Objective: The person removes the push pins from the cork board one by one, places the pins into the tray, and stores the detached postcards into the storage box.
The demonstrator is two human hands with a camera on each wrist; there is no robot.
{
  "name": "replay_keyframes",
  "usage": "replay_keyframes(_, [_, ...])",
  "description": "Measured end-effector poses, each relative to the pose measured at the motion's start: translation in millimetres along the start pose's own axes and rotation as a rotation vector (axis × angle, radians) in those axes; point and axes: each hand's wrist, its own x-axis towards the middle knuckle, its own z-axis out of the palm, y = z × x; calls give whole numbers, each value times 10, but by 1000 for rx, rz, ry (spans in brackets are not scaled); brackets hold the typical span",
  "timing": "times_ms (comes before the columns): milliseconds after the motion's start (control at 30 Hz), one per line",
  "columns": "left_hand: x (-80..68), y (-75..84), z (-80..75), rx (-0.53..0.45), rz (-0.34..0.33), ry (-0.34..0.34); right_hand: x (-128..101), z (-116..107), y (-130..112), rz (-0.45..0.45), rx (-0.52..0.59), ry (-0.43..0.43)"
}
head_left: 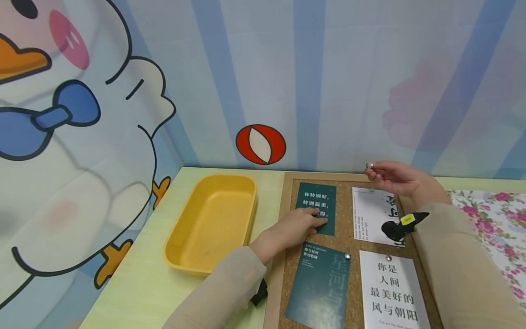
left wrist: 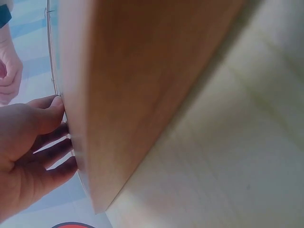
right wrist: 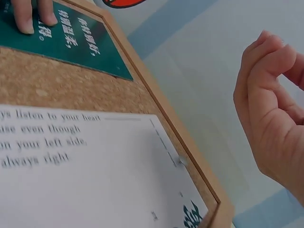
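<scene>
A wood-framed corkboard point(head_left: 344, 205) lies on the table, bearing green and white cards printed with text. Extended fingers of my left hand point(head_left: 295, 225) press on the upper green card point(head_left: 325, 197); no pin shows in its visible part. Above the board's far edge, my right hand point(head_left: 396, 179) pinches a small silver pushpin point(head_left: 369, 165) between thumb and fingertips. In the right wrist view this hand point(right wrist: 268, 99) is raised off the board, its fingers curled. Close below it is the upper white card point(head_left: 365, 217), with a pin point(right wrist: 183, 160) near its top edge.
Left of the board stands a yellow tray point(head_left: 209, 224). Nearer me, the lower green card point(head_left: 318, 285) and lower white card point(head_left: 390, 292) each have a silver pin. Floral cloth point(head_left: 493, 224) lies at the right. A printed wall cloth point(head_left: 345, 91) rises behind the table.
</scene>
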Motion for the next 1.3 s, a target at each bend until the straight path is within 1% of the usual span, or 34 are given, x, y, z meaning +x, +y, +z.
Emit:
replay_keyframes(233, [12, 3, 12, 0, 9, 0, -256, -99, -35, -64, -44, 1])
replay_keyframes(433, [-4, -3, -4, 5, 5, 5, -496, -183, -44, -117, -23, 29])
replay_keyframes(600, [-15, -7, -10, 7, 4, 6, -689, -285, -41, -107, -13, -29])
replay_keyframes(800, [-28, -7, -9, -1, 3, 4, -882, -319, -2, -103, 9, 20])
replay_keyframes(833, [-30, -6, -10, -2, 3, 4, -909, -331, 5, -104, 8, 11])
replay_keyframes(1000, [-33, 1, -16, -10, 0, 3, -1011, -421, 29, -110, -3, -115])
replay_keyframes(1067, [-31, 1, -16, -13, -2, 1, -1044, -454, 37, -115, -9, -147])
replay_keyframes(1200, [-27, -2, -11, -8, -1, 2, -1122, -506, 56, -141, -27, -142])
replay_keyframes(1300, [-24, -4, -4, -7, 2, 3, -1183, -540, 62, -135, -7, -156])
